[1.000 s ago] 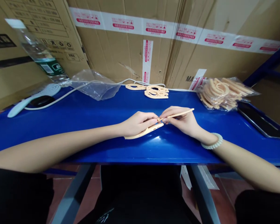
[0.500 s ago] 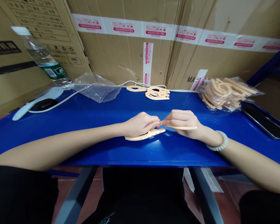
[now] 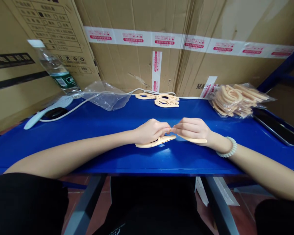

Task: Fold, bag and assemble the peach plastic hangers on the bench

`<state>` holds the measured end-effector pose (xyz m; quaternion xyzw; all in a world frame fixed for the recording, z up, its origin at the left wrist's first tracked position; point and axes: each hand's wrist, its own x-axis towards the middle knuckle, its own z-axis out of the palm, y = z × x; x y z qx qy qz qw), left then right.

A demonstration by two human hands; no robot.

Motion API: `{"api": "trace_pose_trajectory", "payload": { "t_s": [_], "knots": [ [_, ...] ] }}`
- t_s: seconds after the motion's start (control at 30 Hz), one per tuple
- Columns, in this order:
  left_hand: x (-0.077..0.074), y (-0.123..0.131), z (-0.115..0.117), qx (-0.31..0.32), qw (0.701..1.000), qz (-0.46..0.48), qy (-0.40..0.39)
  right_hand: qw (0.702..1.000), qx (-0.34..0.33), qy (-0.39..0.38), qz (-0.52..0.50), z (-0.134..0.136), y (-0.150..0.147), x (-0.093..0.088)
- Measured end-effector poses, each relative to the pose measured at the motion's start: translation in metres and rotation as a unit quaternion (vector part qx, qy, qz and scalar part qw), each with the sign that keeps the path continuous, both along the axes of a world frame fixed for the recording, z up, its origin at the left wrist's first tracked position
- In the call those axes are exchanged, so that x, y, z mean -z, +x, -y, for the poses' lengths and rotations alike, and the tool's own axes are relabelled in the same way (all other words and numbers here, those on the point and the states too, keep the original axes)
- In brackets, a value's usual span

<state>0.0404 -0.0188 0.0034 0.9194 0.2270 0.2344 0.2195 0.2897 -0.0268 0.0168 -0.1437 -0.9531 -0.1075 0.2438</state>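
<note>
Both my hands meet over the blue table, closed on a beige plastic folding hanger. My left hand (image 3: 152, 130) pinches it, and a slotted hanger arm (image 3: 156, 143) runs along under that palm. My right hand (image 3: 193, 129) grips the other side, where a smooth hanger arm (image 3: 194, 140) shows below the fingers. Between my fingertips a small bit of beige plastic is visible; whether the two arms are joined there is hidden. Beyond my hands, several folded beige hangers (image 3: 167, 103) lie by the back of the table.
A clear bag of beige hangers (image 3: 235, 98) sits at the back right, beside a dark phone (image 3: 279, 127). To the left are a water bottle (image 3: 61, 76), a pale hairbrush (image 3: 46, 111), a white cable (image 3: 83, 101) and a crumpled plastic bag (image 3: 110, 98). Cardboard boxes (image 3: 127, 62) wall off the back.
The camera view has shifted slightly. The hanger arm in my right hand has tilted, its inner end now higher than its outer end. Both hands keep their grip.
</note>
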Motion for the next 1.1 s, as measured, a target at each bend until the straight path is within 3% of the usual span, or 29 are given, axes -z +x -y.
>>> {"api": "trace_pose_trajectory", "payload": {
  "t_s": [0.2,0.3,0.37,0.43,0.53,0.67,0.73,0.9,1.1],
  "knots": [
    [0.000,-0.001,-0.002,0.004,1.000,0.019,-0.008,0.999,-0.024,-0.004,-0.022,0.006,-0.002,-0.008],
    [0.002,-0.001,-0.004,0.000,0.996,0.050,-0.079,0.999,-0.040,-0.009,-0.026,0.014,-0.003,-0.020],
    [0.004,-0.001,-0.005,-0.015,0.983,0.082,-0.162,0.996,-0.014,-0.018,-0.082,0.014,-0.001,-0.027],
    [0.006,0.000,-0.008,-0.021,0.950,0.130,-0.283,0.985,0.053,-0.040,-0.160,0.006,0.006,-0.033],
    [0.009,0.002,-0.015,-0.024,0.865,0.228,-0.446,0.957,0.171,-0.117,-0.202,-0.018,0.024,-0.035],
    [0.005,0.002,-0.023,-0.071,0.775,0.334,-0.532,0.892,0.280,-0.326,-0.143,-0.045,0.048,-0.028],
    [0.002,0.001,-0.024,-0.091,0.745,0.356,-0.556,0.859,0.324,-0.379,-0.117,-0.051,0.053,-0.023],
    [-0.004,-0.001,-0.024,-0.112,0.721,0.374,-0.572,0.819,0.374,-0.423,-0.101,-0.055,0.052,-0.012],
    [-0.006,0.000,-0.022,-0.135,0.717,0.376,-0.572,0.847,0.399,-0.351,-0.020,-0.055,0.046,-0.008]
  ]
}}
